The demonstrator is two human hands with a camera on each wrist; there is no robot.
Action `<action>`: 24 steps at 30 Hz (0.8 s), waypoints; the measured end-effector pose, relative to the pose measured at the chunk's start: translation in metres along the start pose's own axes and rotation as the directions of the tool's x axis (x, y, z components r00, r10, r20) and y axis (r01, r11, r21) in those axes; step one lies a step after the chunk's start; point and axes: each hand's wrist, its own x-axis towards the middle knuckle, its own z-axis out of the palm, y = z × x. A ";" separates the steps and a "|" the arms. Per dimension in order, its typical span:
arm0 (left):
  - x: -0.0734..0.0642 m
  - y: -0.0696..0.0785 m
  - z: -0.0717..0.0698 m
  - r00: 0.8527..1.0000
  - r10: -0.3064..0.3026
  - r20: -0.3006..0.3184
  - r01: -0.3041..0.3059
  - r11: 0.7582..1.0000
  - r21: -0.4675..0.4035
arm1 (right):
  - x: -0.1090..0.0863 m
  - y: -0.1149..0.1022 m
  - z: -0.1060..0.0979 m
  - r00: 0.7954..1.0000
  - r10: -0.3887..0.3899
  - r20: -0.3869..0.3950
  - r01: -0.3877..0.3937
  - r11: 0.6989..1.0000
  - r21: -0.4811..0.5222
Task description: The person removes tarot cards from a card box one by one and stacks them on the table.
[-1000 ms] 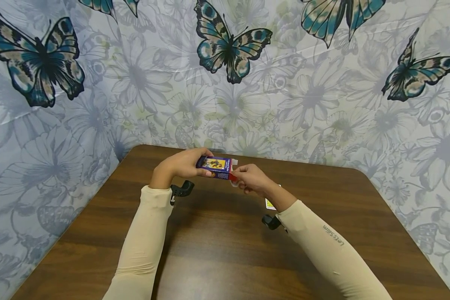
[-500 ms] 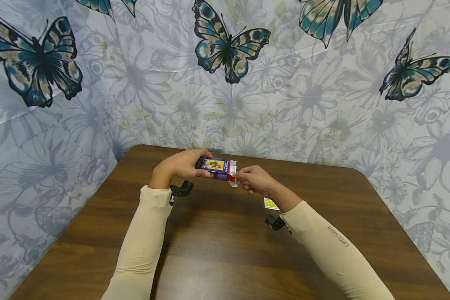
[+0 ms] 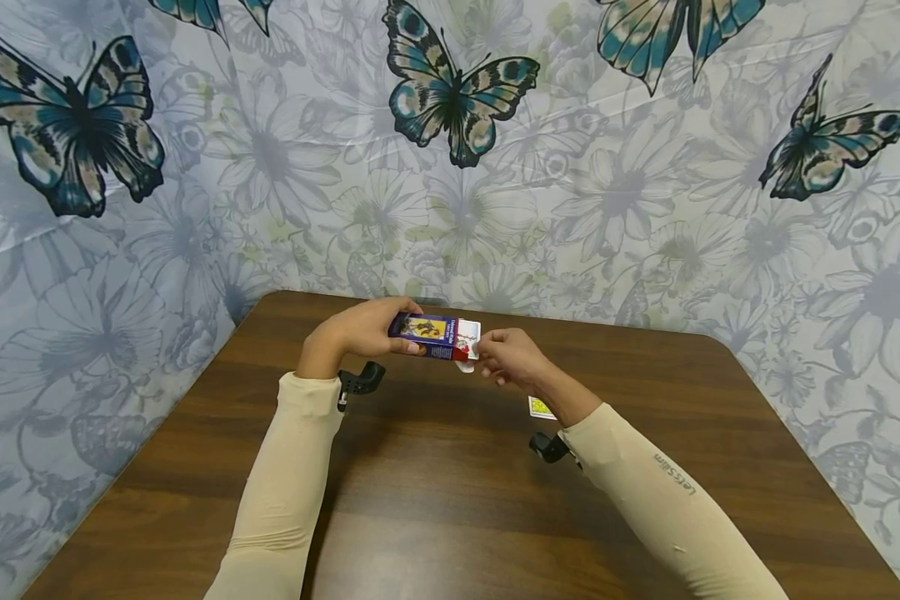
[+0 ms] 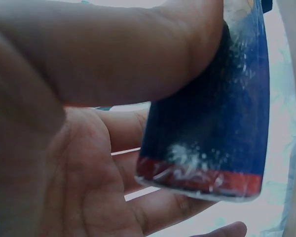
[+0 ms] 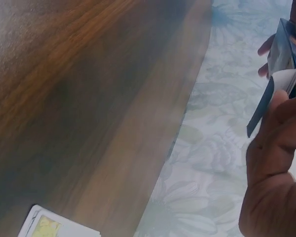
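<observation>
A blue card box [image 3: 431,336] with a yellow picture and red trim is held above the far part of the table by my left hand [image 3: 363,327], thumb on the near side. Its closed red-edged end shows below the thumb in the left wrist view. From the right end, which stands open with a flap [image 5: 260,108] hanging out, white playing cards [image 3: 468,332] stick out. My right hand [image 3: 512,358] pinches at their outer edge with thumb and index finger. Below the right wrist lies a white-bordered card with a yellow picture [image 3: 542,407], partly hidden by the arm.
The brown wooden table [image 3: 435,500] reaches back to a wall hung with butterfly-and-flower cloth [image 3: 307,167]. Black camera mounts [image 3: 363,379] sit at both wrists, under cream sleeves [image 3: 285,475].
White cards have come out of the box's right end, beyond the red flap. The right hand first drew back slightly to the right, then stayed near the opening. The left hand keeps its hold.
</observation>
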 end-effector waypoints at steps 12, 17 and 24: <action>0.000 -0.001 0.000 1.000 -0.005 -0.002 0.005 1.000 -0.005 | -0.001 0.008 -0.011 0.975 -0.120 -0.186 0.134 0.989 0.066; -0.001 -0.001 -0.001 1.000 -0.015 -0.007 0.015 1.000 0.002 | -0.001 0.008 -0.014 0.954 -0.145 -0.262 0.181 0.976 0.119; -0.001 -0.001 -0.001 1.000 0.003 -0.008 -0.003 1.000 -0.001 | -0.002 0.009 -0.022 0.930 -0.177 -0.323 0.224 0.968 0.115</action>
